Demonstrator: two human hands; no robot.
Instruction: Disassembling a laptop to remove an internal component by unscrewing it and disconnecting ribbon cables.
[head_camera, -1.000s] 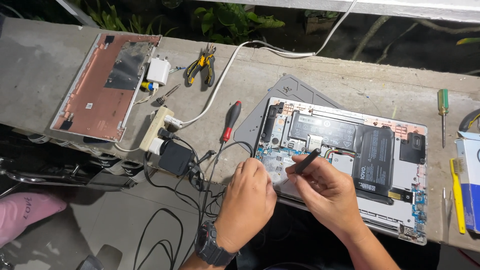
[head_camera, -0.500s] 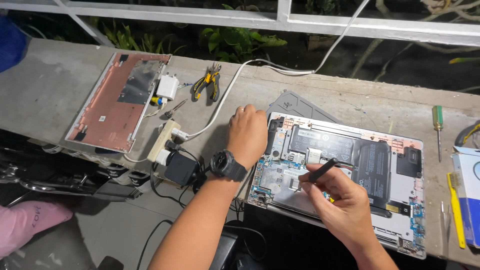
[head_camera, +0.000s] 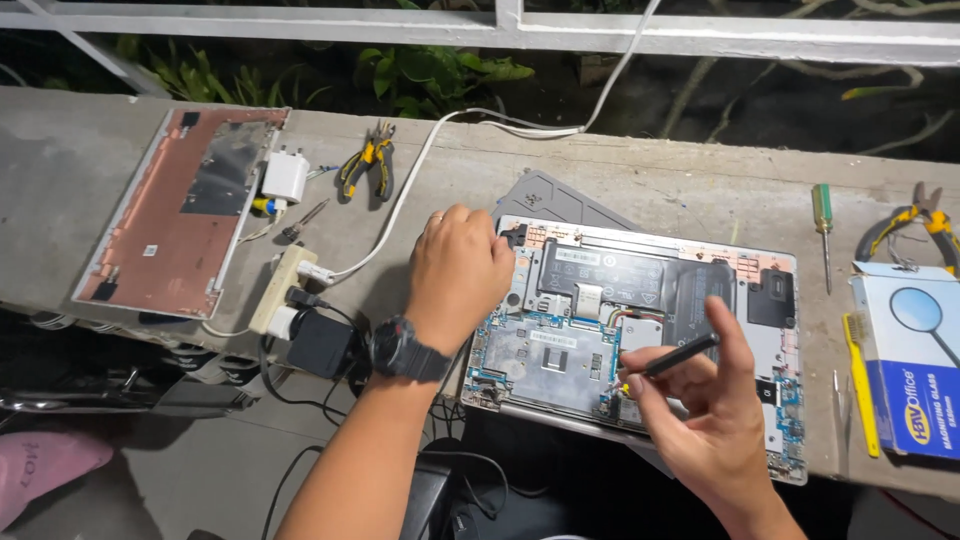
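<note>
An opened laptop base (head_camera: 545, 362) lies on a concrete ledge, its circuit board and black battery (head_camera: 650, 272) exposed. My left hand (head_camera: 458, 272), a black watch (head_camera: 405, 350) on its wrist, rests palm down with curled fingers at the laptop's upper left corner. What lies under that hand is hidden. My right hand (head_camera: 715, 425) holds a thin black tool (head_camera: 682, 355) between thumb and fingers. The tool's tip is down at the lower middle of the board.
A pink laptop back cover (head_camera: 180, 225), white charger (head_camera: 285, 176), yellow pliers (head_camera: 365, 165) and power strip (head_camera: 282, 290) with black adapter (head_camera: 320, 345) lie left. A green screwdriver (head_camera: 822, 225), second pliers (head_camera: 915, 225) and a blue-white box (head_camera: 915, 370) sit right. The ledge drops off toward me.
My left hand went from beside the right hand up to the laptop's upper left corner, covering the red-handled screwdriver that lay there. The right hand stayed over the board with its tool.
</note>
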